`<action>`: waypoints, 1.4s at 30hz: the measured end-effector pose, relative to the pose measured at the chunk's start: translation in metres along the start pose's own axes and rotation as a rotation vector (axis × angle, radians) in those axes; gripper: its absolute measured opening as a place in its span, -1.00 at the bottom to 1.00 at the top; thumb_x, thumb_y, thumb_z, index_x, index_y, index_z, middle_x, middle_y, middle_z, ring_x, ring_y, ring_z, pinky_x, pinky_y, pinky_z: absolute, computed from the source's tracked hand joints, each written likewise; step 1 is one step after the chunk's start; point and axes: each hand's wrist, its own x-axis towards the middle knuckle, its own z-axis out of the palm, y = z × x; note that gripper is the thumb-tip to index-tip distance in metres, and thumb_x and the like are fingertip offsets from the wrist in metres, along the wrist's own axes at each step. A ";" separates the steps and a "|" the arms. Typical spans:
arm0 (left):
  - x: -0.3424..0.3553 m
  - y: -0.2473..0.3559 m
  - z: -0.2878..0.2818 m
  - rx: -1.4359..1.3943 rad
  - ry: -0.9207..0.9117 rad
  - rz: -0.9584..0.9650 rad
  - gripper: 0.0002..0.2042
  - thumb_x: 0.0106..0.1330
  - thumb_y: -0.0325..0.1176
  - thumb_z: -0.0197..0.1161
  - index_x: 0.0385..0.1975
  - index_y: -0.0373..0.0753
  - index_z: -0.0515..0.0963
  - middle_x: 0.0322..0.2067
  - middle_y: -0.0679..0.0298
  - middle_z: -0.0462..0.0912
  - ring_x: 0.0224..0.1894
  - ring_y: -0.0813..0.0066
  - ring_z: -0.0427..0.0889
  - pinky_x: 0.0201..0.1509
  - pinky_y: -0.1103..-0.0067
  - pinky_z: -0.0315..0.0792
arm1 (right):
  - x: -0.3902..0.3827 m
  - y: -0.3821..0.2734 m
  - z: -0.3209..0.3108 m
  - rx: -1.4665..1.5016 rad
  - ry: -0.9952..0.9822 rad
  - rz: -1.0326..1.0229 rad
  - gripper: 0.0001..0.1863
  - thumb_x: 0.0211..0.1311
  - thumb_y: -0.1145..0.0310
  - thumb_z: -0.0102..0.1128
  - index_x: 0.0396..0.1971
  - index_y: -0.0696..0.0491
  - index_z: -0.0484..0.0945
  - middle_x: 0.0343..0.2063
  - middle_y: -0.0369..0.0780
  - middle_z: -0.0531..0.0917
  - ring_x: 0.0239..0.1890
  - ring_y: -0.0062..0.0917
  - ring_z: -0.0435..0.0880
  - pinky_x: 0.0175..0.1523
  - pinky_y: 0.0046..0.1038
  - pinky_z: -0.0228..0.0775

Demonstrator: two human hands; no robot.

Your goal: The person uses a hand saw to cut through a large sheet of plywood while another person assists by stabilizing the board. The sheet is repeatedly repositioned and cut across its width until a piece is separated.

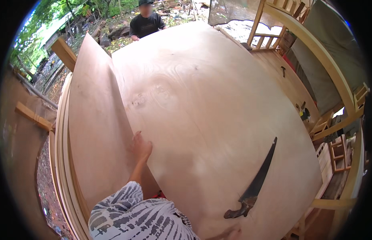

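Note:
A large pale plywood sheet (210,104) lies flat across a stack of sheets. My left hand (140,147) grips its left edge, with the fingers tucked under it. Beside that hand a second plywood sheet (94,120) stands tilted, its far corner raised. Only a sliver of my right hand (230,234) shows at the bottom rim, at the near edge of the flat sheet; its fingers are hidden. A dark hand saw (256,185) lies on the flat sheet to the right, handle toward me.
Another person in a dark shirt (146,24) stands at the far end of the sheets. Wooden frames and railings (314,44) stand at the right, with a workbench (288,82) carrying small tools. Timber offcuts (34,116) and ground lie at the left.

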 end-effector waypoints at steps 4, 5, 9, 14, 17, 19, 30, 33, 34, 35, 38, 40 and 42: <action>0.075 0.017 0.015 0.048 -0.104 0.208 -0.32 0.14 -0.16 0.49 0.30 -0.12 0.41 0.44 0.09 0.29 0.51 0.02 0.19 0.47 -0.05 0.15 | -0.015 -0.056 0.090 0.044 0.050 -0.199 -0.38 0.48 0.02 0.24 0.06 0.40 0.50 -0.15 -0.02 0.70 -0.07 -0.31 0.68 -0.02 -0.30 0.57; 0.090 0.022 0.023 0.052 -0.107 0.188 -0.32 0.14 -0.16 0.49 0.30 -0.12 0.41 0.44 0.09 0.29 0.51 0.02 0.19 0.47 -0.05 0.15 | -0.008 -0.057 0.098 0.001 0.089 -0.232 -0.38 0.46 0.02 0.26 0.05 0.38 0.48 -0.17 -0.04 0.68 -0.09 -0.33 0.66 -0.04 -0.28 0.56; 0.124 0.016 0.029 0.076 -0.107 0.107 -0.36 0.15 -0.12 0.49 0.25 -0.05 0.45 0.46 0.15 0.28 0.52 0.07 0.18 0.43 -0.11 0.14 | -0.002 -0.063 0.098 0.062 -0.054 -0.073 -0.33 0.31 0.16 0.40 0.17 0.39 0.43 -0.02 0.08 0.64 0.07 -0.18 0.65 0.17 -0.19 0.51; 0.119 0.013 0.030 0.062 -0.088 0.102 -0.40 0.17 -0.09 0.49 0.20 -0.05 0.45 0.46 0.17 0.28 0.52 0.11 0.17 0.39 -0.18 0.13 | 0.027 -0.062 0.061 0.455 -0.425 0.237 -0.54 0.32 0.21 0.31 0.08 0.20 0.58 -0.13 -0.16 0.70 -0.05 -0.40 0.70 -0.01 -0.31 0.60; 0.126 0.008 0.025 0.136 -0.113 0.140 -0.39 0.18 -0.06 0.49 0.22 -0.05 0.43 0.47 0.18 0.26 0.52 0.14 0.17 0.40 -0.19 0.13 | 0.006 -0.107 0.068 0.510 -0.465 0.221 -0.57 0.34 0.20 0.29 0.06 0.19 0.57 -0.16 -0.17 0.67 -0.08 -0.41 0.68 -0.04 -0.32 0.59; 0.123 0.004 0.017 0.153 -0.229 0.138 -0.34 0.21 -0.03 0.48 0.29 -0.05 0.39 0.50 0.17 0.22 0.55 0.13 0.14 0.43 -0.21 0.11 | -0.006 -0.126 0.070 0.559 -0.454 0.212 -0.60 0.35 0.20 0.27 0.03 0.18 0.57 -0.19 -0.19 0.65 -0.12 -0.43 0.65 -0.06 -0.34 0.57; 0.284 0.020 0.058 0.085 -0.284 0.213 -0.22 0.31 0.04 0.39 0.47 -0.05 0.23 0.59 0.14 0.06 0.64 0.08 -0.02 0.50 -0.31 -0.05 | -0.104 -0.297 0.152 0.973 -0.470 0.036 -0.72 0.44 0.19 0.16 -0.10 0.10 0.52 -0.35 -0.28 0.52 -0.31 -0.50 0.53 -0.21 -0.42 0.46; 0.384 0.022 0.078 0.146 -0.314 0.204 -0.19 0.32 0.10 0.36 0.51 -0.05 0.18 0.61 0.16 0.02 0.65 0.09 -0.06 0.51 -0.32 -0.07 | -0.146 -0.360 0.190 1.128 -0.482 -0.033 -0.75 0.47 0.18 0.13 -0.14 0.08 0.50 -0.40 -0.30 0.49 -0.36 -0.52 0.50 -0.25 -0.44 0.43; 0.421 0.026 0.084 0.193 -0.319 0.209 -0.16 0.33 0.13 0.34 0.53 -0.05 0.15 0.62 0.16 0.00 0.66 0.09 -0.08 0.51 -0.33 -0.08 | -0.157 -0.380 0.201 1.189 -0.485 -0.049 -0.75 0.47 0.18 0.12 -0.15 0.07 0.50 -0.41 -0.31 0.48 -0.38 -0.53 0.49 -0.27 -0.45 0.42; 0.436 0.042 0.098 0.176 -0.349 0.232 -0.16 0.33 0.13 0.34 0.53 -0.05 0.15 0.62 0.16 0.00 0.66 0.09 -0.08 0.51 -0.33 -0.08 | -0.162 -0.400 0.200 1.234 -0.471 -0.088 -0.76 0.48 0.18 0.11 -0.16 0.07 0.49 -0.43 -0.32 0.46 -0.40 -0.54 0.48 -0.28 -0.45 0.41; 0.487 0.081 0.149 0.137 -0.373 0.366 -0.12 0.37 0.25 0.20 0.59 -0.07 0.10 0.64 0.17 -0.03 0.67 0.10 -0.12 0.56 -0.28 -0.13 | -0.177 -0.431 0.176 1.425 -0.411 -0.187 -0.77 0.51 0.17 0.08 -0.20 0.05 0.48 -0.47 -0.34 0.43 -0.45 -0.56 0.45 -0.32 -0.47 0.38; 0.483 0.052 0.172 0.089 -0.392 0.447 -0.17 0.46 0.15 0.15 0.58 -0.26 0.11 0.61 -0.03 0.01 0.65 -0.04 -0.07 0.67 0.10 -0.07 | -0.194 -0.438 0.165 1.534 -0.393 -0.233 -0.77 0.52 0.17 0.06 -0.23 0.03 0.47 -0.50 -0.36 0.41 -0.49 -0.57 0.42 -0.35 -0.49 0.36; 0.489 -0.008 0.156 -0.127 -0.333 0.397 -0.25 0.55 -0.01 0.13 0.56 -0.37 0.10 0.58 -0.09 0.08 0.63 -0.04 0.01 0.67 0.14 -0.04 | -0.224 -0.475 0.209 1.532 -0.456 -0.173 -0.70 0.53 0.12 0.10 -0.29 0.05 0.46 -0.57 -0.36 0.36 -0.53 -0.59 0.38 -0.42 -0.50 0.26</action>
